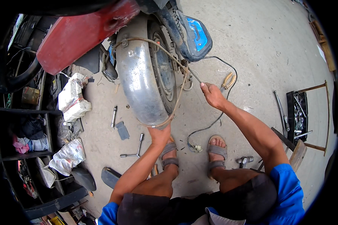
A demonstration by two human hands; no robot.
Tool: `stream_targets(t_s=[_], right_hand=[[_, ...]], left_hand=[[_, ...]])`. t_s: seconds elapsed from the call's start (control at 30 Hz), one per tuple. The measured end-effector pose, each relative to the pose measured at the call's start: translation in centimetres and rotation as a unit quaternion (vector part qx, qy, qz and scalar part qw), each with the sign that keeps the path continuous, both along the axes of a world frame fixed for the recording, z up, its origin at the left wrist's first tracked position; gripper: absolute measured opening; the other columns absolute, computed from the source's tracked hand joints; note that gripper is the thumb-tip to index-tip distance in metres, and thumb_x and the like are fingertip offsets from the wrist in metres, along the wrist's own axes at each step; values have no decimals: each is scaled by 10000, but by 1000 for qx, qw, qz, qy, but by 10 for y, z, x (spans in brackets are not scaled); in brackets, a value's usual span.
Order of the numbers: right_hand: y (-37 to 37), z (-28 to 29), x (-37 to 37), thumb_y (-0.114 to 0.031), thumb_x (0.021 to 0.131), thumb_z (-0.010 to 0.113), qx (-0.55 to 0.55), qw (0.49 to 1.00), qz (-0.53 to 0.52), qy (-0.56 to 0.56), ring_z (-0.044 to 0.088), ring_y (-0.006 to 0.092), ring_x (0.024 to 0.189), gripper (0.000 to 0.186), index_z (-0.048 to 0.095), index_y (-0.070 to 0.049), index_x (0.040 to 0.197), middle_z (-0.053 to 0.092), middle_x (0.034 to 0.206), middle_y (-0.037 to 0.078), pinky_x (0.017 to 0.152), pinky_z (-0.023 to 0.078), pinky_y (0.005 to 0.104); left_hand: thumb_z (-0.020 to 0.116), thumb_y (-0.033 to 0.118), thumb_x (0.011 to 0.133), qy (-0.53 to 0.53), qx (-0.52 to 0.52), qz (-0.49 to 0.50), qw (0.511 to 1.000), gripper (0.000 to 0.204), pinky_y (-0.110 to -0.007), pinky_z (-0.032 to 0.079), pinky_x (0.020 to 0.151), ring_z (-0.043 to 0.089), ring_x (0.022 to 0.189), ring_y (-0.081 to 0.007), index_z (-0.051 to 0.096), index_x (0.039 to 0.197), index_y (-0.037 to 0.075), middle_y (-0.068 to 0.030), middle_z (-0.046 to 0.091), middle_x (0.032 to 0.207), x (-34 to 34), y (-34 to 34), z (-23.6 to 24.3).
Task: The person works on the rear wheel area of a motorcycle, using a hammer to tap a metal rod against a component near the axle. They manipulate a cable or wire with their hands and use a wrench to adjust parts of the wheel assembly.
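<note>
A scooter's wheel point(164, 71) stands in front of me, under a worn grey metal fender point(139, 78). A thin rusty brace rod point(181, 92) runs around the fender toward the wheel's hub. My left hand point(160, 134) is at the fender's lower end, closed about its edge, with most fingers hidden beneath it. To the right of the wheel, my right hand point(213, 95) is closed around a slim metal tool point(195, 75). The tool's far end reaches the hub area, where I cannot make out what it touches.
Yellow-handled pliers point(227, 80) and a black cable point(218, 119) lie right of the wheel. A socket tray point(299, 116) stands farther right, a hammer point(245, 161) near my right foot. A three-way wrench point(138, 147) lies left, beside cluttered shelves point(26, 155). The red body panel point(82, 35) overhangs.
</note>
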State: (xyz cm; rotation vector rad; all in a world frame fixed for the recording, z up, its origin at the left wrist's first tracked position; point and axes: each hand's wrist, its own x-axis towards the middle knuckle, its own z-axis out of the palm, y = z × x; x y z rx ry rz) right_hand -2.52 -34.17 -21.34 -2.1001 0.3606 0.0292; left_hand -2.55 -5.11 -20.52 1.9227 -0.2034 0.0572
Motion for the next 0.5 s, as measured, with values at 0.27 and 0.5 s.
stream_targets(t_s=[0.27, 0.5], right_hand=[[-1, 3, -1, -489, 1089, 350, 1, 1000, 9, 9, 597, 522, 874, 628, 600, 63, 923, 623, 867, 342, 795, 467, 531], [-1, 3, -1, -491, 1087, 358, 3, 1000, 11, 1, 608, 512, 862, 626, 606, 61, 925, 630, 854, 330, 789, 474, 528]], left_hand=[[872, 291, 828, -42, 213, -26, 976, 501, -417, 487, 965, 667, 1068, -242, 678, 1150, -41, -159, 696, 1199, 4, -14, -13], [901, 325, 778, 2, 124, -1, 992, 516, -458, 478, 975, 643, 1103, -342, 707, 1108, -21, -170, 701, 1142, 3, -1, -6]])
